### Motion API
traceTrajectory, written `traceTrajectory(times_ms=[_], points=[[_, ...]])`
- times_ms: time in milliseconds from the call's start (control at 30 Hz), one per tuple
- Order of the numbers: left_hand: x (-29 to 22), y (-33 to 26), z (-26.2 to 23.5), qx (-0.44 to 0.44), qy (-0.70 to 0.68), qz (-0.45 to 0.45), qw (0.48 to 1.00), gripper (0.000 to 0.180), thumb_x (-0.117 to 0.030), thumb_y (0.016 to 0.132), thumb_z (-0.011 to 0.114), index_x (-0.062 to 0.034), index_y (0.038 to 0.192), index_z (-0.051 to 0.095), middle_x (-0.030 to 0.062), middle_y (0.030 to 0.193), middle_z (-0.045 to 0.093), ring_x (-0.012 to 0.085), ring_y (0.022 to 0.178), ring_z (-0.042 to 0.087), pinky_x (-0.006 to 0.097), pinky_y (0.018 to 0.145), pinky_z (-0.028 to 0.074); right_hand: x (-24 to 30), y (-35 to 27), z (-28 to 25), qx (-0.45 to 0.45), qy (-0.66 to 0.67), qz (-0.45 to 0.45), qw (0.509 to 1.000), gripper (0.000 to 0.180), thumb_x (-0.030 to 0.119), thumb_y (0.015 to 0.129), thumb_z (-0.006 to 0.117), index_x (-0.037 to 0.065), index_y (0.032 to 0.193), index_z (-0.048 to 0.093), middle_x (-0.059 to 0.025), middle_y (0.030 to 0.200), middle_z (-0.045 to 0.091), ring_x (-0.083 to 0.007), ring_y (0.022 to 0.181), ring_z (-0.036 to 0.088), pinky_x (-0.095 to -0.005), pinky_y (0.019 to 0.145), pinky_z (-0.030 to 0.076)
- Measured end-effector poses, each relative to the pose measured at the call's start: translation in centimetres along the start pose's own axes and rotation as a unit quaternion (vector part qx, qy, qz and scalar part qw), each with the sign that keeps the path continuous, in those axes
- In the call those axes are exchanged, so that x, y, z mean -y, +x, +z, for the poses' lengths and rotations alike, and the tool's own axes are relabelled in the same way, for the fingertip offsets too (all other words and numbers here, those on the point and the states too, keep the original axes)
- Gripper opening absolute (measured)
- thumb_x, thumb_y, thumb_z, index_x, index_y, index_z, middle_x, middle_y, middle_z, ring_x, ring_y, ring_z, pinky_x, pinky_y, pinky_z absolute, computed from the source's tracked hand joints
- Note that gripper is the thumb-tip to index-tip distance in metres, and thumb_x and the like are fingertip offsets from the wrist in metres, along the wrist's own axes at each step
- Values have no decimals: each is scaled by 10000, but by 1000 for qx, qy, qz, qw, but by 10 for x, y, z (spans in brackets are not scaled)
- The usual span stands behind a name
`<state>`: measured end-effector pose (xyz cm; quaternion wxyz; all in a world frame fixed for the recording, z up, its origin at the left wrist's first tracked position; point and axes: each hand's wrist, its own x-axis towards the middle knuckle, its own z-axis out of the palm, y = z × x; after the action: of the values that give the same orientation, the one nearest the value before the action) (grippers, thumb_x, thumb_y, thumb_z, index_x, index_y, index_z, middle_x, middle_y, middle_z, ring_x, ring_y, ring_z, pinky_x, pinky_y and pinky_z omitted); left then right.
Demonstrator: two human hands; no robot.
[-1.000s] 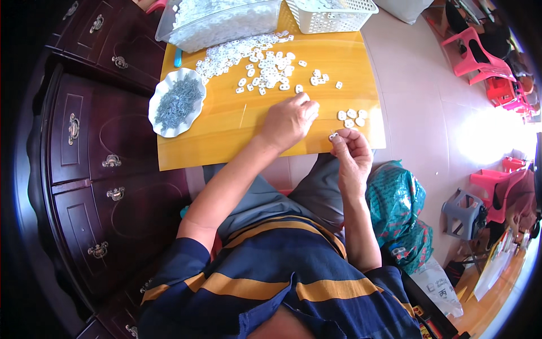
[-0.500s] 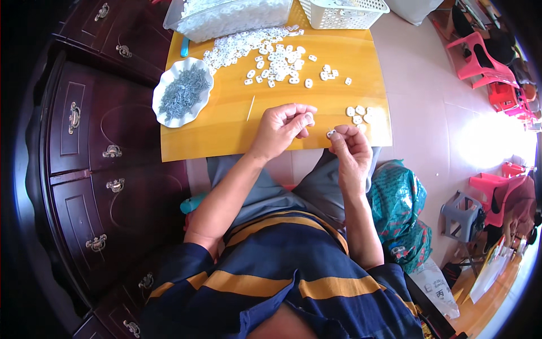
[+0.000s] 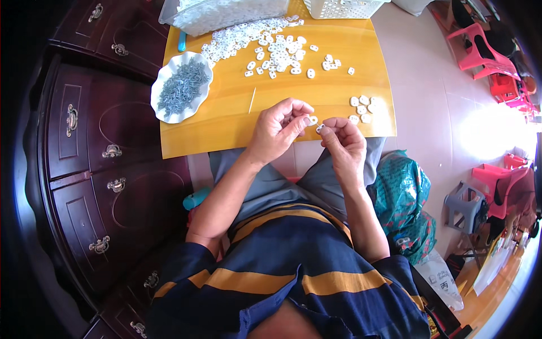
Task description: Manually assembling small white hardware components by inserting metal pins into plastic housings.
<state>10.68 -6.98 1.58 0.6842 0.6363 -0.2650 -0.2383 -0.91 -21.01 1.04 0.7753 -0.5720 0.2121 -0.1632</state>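
Shirt: dark blue with orange-yellow bands (image 3: 248,282), at lower edge; grey trousers (image 3: 316,183) run under the table edge.
Bags: shiny teal bags (image 3: 398,192) on floor, just beside the right leg.
Right hand: (image 3: 345,144) narrow, thumb against index finger, pinching a small white piece (image 3: 320,128) at the tips; other fingers curled.
Left hand: (image 3: 276,129) narrow too, thumb and index tips on a second white piece (image 3: 313,120); other fingers folded in.
Gap: the two held pieces sit close together over the near table edge; can't tell if they touch.
Table: yellow wood-look top (image 3: 220,127).
Right group: loose white pieces (image 3: 354,101) near right edge, beyond right hand.
Stick: thin, pale (image 3: 252,100), lying flat left of left hand.
Bowl: white, wavy rim (image 3: 195,108), full of small grey-blue parts (image 3: 182,89), at left edge.
Scatter: white two-hole pieces (image 3: 295,71) mid-table, merging into a translucent heap (image 3: 226,44).
Far edge: clear bin (image 3: 226,24) of pieces, white perforated basket (image 3: 345,9) to its right.
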Motion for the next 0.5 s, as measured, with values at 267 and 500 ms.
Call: traceTrajectory(times_ms=[267, 500], points=[[2, 0, 6, -40, 10, 19, 999, 139, -22, 981, 646, 1, 1118, 633, 6, 851, 656, 44, 706, 605, 207, 639, 508, -4, 0, 2, -8, 9, -5, 1000, 151, 41, 961, 704, 0, 1101, 666, -21, 921, 709, -56, 790, 612, -200, 720, 490], [3, 0, 14, -91, 12, 22, 996, 143, -5, 976, 647, 9, 1118, 643, 16, 874, 670, 41, 739, 623, 219, 667, 527, -2, 0, 7, -28, 26, -10, 999, 114, 6, 954, 696, -7, 1062, 660, 2, 885, 683, -36, 757, 583, -180, 707, 477]])
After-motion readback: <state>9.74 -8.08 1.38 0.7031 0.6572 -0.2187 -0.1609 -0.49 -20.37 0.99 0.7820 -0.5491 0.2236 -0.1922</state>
